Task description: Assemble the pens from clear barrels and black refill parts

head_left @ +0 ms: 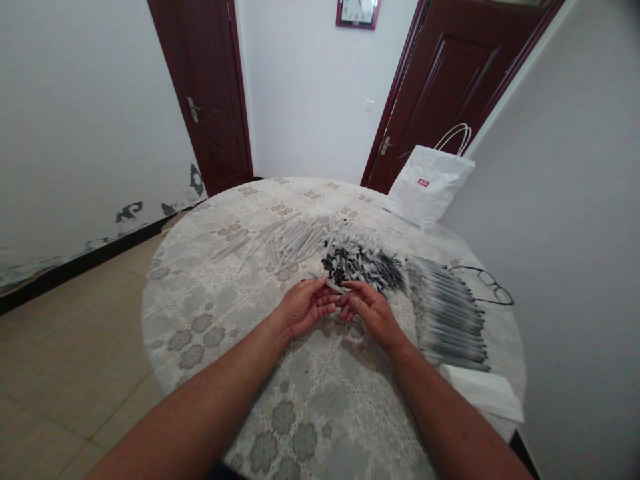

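Over the near middle of the table, my left hand [309,307] and my right hand [370,312] meet at their fingertips. Between them is a slim white pen barrel [334,287], pinched by the left thumb and fingers, with the right fingers closed at its other end. Whether a refill or tip sits in that end is too small to make out. Just beyond my hands lies a heap of small black and white pen parts with dark, thin pieces [363,259]. Loose white pen barrels [297,240] are spread to the left of the heap.
On the right, a row of grey, dark-ended pens [447,310] lies side by side, with eyeglasses [487,287] beside it. A white paper bag [430,183] stands at the back right. White folded packaging [483,393] rests near the right edge of the round, cloth-covered table [200,380].
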`<move>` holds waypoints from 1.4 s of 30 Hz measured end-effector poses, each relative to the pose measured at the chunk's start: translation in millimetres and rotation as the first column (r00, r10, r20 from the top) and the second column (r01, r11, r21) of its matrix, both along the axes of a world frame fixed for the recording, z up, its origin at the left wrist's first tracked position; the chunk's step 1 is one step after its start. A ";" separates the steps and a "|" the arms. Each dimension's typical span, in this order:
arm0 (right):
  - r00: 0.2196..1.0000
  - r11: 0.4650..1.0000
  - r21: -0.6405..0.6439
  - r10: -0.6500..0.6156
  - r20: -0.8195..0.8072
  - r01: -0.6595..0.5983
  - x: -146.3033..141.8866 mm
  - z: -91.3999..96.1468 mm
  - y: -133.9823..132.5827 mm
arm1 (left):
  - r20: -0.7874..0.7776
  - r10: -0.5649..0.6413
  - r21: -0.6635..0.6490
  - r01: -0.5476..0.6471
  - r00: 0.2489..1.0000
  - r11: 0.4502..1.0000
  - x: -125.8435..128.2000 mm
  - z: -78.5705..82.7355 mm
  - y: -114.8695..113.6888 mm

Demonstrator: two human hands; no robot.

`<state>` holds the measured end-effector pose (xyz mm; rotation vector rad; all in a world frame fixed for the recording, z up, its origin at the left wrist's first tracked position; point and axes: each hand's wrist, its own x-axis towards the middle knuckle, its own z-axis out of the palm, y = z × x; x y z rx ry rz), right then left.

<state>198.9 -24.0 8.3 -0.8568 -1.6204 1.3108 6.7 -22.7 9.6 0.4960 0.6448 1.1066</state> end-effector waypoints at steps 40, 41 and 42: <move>0.956 0.956 -0.003 -0.292 -0.029 0.292 -10.9 -7.4 6.2 | 0.037 0.094 0.133 -0.098 0.995 0.986 3.3 4.6 -3.8; 0.956 0.957 -0.005 -0.291 -0.032 0.291 -11.1 -7.7 6.4 | 0.036 0.094 0.132 -0.098 0.995 0.986 3.3 5.0 -4.0; 0.956 0.957 -0.005 -0.290 -0.032 0.290 -11.1 -7.7 6.6 | 0.034 0.094 0.131 -0.098 0.995 0.986 3.4 5.4 -4.1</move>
